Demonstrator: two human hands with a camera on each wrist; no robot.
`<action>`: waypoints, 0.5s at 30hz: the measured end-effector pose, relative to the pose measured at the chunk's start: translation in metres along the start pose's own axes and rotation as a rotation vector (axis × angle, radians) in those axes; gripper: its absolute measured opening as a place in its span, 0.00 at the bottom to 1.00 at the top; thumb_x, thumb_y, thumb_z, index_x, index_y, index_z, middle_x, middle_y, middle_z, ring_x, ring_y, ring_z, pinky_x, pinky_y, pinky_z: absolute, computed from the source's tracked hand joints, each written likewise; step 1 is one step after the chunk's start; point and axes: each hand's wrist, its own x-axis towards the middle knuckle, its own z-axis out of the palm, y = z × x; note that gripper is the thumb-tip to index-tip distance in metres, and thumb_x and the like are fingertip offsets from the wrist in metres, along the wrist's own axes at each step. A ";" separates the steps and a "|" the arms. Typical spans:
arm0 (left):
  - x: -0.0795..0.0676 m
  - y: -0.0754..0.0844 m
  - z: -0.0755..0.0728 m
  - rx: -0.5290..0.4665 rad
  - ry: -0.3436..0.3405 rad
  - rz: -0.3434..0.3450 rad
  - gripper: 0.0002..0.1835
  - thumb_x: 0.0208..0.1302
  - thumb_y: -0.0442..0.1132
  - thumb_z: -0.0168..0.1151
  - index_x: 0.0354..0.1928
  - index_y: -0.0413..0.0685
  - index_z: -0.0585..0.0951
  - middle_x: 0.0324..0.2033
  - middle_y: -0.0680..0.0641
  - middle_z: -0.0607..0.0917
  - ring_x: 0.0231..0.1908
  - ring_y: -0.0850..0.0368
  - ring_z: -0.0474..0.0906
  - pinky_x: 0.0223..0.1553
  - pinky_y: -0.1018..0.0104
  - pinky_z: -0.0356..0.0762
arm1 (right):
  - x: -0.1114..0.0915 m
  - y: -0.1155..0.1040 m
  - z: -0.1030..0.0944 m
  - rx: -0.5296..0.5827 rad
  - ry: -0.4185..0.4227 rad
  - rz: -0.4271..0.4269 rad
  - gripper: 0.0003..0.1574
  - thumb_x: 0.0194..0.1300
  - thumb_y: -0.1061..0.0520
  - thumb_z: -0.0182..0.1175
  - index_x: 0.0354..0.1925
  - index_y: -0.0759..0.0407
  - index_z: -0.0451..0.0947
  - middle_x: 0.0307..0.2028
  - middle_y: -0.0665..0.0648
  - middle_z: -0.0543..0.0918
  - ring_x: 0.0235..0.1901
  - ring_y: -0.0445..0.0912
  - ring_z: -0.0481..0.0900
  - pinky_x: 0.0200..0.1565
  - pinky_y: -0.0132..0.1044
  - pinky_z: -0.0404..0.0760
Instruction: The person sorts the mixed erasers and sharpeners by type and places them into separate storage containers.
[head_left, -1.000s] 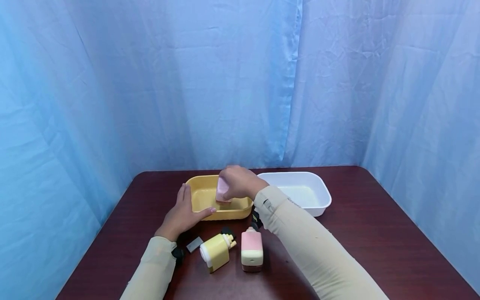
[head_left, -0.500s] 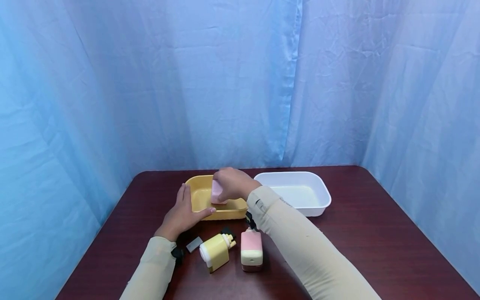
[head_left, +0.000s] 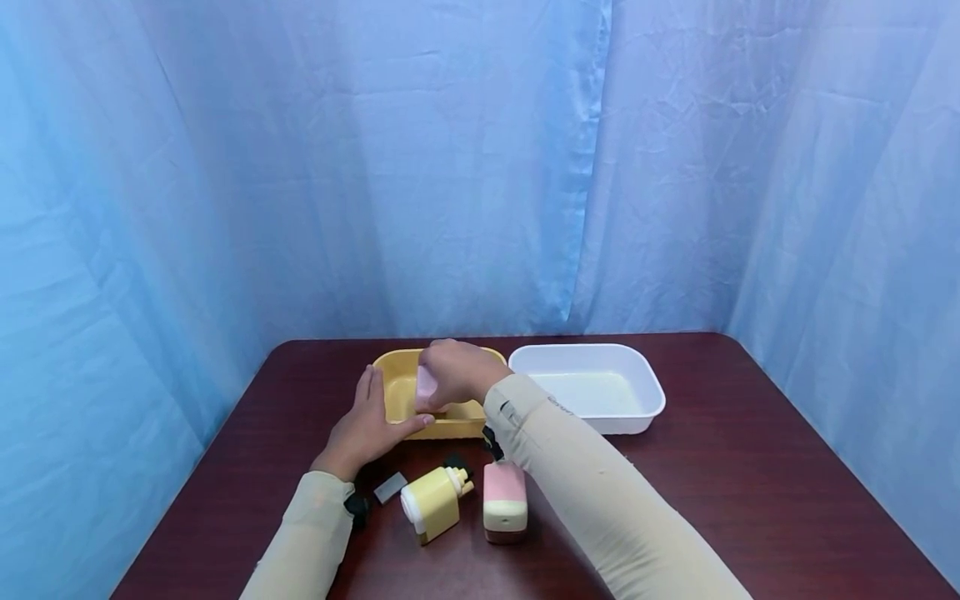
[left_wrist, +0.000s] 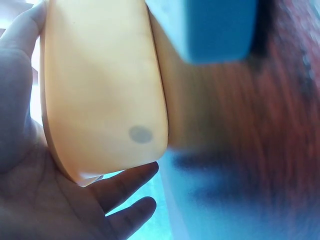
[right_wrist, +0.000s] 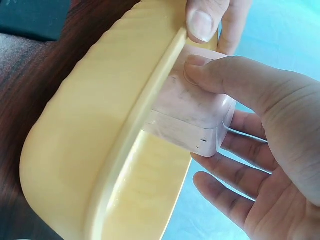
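My right hand (head_left: pixel 459 371) grips a pale pink, box-shaped plastic container (right_wrist: pixel 187 117) with rounded corners and a seam, thumb on one face and fingers behind. That container is tilted inside the yellow basin (head_left: pixel 401 363), near its left half; the hand covers much of it in the head view. Against the basin's left end lies my left hand (head_left: pixel 365 433), its fingers straight along the outside and its thumb over the front rim. The left wrist view shows the basin's outer wall (left_wrist: pixel 100 90) between thumb and fingers.
A white basin (head_left: pixel 651 404) stands to the right of the yellow one. In front lie a yellow bottle (head_left: pixel 437 506) with a white base, a pink and cream bottle (head_left: pixel 505 504) and a small grey block (head_left: pixel 390 487). Blue curtains (head_left: pixel 480 167) hang behind the dark table (head_left: pixel 750 483).
My right hand has shifted left with the pink container, a little lower inside the yellow basin. The left hand keeps its place at the basin's end.
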 end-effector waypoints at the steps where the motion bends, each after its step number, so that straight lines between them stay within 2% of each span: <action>1: 0.000 0.001 -0.001 0.000 0.000 0.004 0.76 0.49 0.84 0.62 0.83 0.46 0.35 0.83 0.41 0.36 0.67 0.33 0.72 0.59 0.36 0.78 | 0.000 0.000 0.000 0.005 -0.001 0.002 0.33 0.55 0.41 0.77 0.55 0.52 0.82 0.41 0.47 0.82 0.40 0.42 0.79 0.45 0.36 0.81; 7: -0.003 0.003 -0.004 0.000 0.001 0.014 0.76 0.49 0.84 0.62 0.83 0.44 0.36 0.83 0.39 0.38 0.68 0.31 0.71 0.58 0.35 0.78 | 0.003 -0.001 0.002 0.008 -0.009 0.022 0.34 0.55 0.39 0.77 0.55 0.52 0.82 0.41 0.47 0.81 0.39 0.42 0.79 0.44 0.35 0.81; 15: -0.004 0.003 -0.004 -0.017 0.000 -0.005 0.76 0.49 0.83 0.63 0.83 0.46 0.35 0.83 0.41 0.37 0.69 0.32 0.70 0.60 0.35 0.76 | 0.005 -0.007 -0.001 0.017 -0.008 0.008 0.36 0.55 0.38 0.77 0.57 0.52 0.82 0.43 0.48 0.81 0.40 0.42 0.79 0.44 0.35 0.81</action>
